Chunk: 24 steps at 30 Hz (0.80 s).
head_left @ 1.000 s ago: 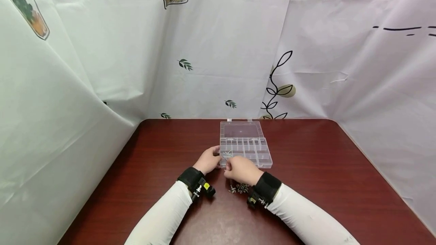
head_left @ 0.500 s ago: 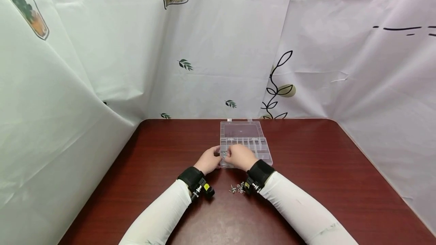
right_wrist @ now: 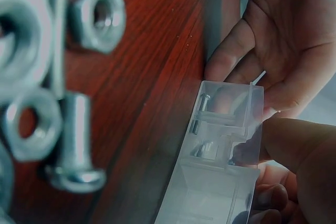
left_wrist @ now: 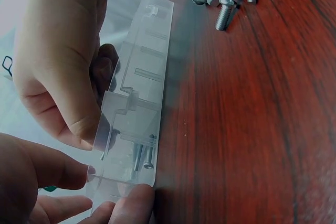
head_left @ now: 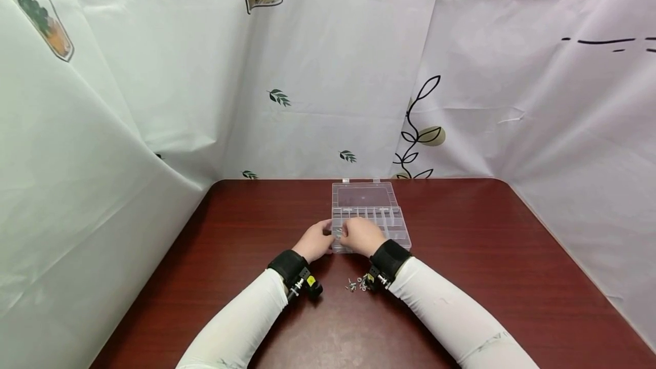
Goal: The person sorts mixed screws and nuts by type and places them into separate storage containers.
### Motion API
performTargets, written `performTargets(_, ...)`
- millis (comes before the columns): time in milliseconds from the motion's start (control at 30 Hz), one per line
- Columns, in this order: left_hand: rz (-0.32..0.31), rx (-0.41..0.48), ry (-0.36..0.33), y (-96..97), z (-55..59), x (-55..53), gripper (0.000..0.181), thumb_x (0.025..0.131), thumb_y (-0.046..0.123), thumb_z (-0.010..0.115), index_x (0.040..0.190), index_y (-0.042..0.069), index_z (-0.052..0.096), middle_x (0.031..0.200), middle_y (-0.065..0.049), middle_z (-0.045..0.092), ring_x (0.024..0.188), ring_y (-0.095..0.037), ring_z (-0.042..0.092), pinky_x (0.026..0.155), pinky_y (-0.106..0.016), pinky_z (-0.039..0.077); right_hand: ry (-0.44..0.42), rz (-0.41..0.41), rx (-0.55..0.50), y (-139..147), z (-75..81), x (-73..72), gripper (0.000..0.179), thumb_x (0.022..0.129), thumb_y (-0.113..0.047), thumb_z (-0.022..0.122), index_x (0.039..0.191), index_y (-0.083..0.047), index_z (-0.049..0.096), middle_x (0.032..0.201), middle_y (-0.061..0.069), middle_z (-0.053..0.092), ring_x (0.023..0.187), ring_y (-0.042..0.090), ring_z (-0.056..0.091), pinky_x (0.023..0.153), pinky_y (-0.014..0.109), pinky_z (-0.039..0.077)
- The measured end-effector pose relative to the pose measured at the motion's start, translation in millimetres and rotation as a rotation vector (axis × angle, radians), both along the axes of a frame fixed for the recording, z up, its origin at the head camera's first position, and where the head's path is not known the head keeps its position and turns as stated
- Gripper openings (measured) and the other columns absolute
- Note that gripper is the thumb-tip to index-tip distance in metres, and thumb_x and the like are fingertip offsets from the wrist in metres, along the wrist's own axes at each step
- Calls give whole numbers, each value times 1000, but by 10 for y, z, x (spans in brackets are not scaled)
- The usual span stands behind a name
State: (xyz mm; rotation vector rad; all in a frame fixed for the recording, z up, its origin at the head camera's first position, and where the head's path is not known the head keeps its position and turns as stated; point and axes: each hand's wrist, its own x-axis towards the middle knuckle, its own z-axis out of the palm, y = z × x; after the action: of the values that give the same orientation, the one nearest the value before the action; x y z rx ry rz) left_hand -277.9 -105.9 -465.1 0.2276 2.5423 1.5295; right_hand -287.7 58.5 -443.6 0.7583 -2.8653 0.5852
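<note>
A clear plastic compartment box (head_left: 397, 234) lies with its lid raised behind it. My left hand (head_left: 314, 241) grips its left edge, thumb and fingertips at the corner in the left wrist view. Curled over the front-left compartment, my right hand (head_left: 363, 236) has its thumb (left_wrist: 84, 121) and fingertips at the box wall. A thin metal screw (right_wrist: 259, 77) sticks up at the wall beside these fingertips, apparently pinched; the grip itself is mostly hidden. Inside that compartment lie a few screws (left_wrist: 148, 157).
Loose nuts (right_wrist: 97, 17) and short screws (left_wrist: 224, 14) lie in a pile on the reddish-brown table (head_left: 461, 272), in front of the box and below the right wrist. A printed white curtain (head_left: 318, 73) hangs behind the table.
My right hand has moved from the box's front edge up over the front-left compartment, then stayed there. My left hand keeps its grip on the box.
</note>
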Motion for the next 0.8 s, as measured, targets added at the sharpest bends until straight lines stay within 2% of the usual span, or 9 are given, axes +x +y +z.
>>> performTargets(400,14,-13,-18,14,42,29,57,95,3,53,150,-1,38,139,-24,51,83,-21,66,68,-32,60,31,24,17,9,16,12,22,77,-7,66,60,-16,55,56,-7,50,51,13,45,47,29,39)
performTargets(800,18,-11,-16,7,42,31,59,93,3,53,149,-2,39,142,-25,48,75,-18,65,66,-31,60,22,56,2,45,43,56,20,83,-9,67,67,-16,59,63,-6,54,57,12,49,53,30,44)
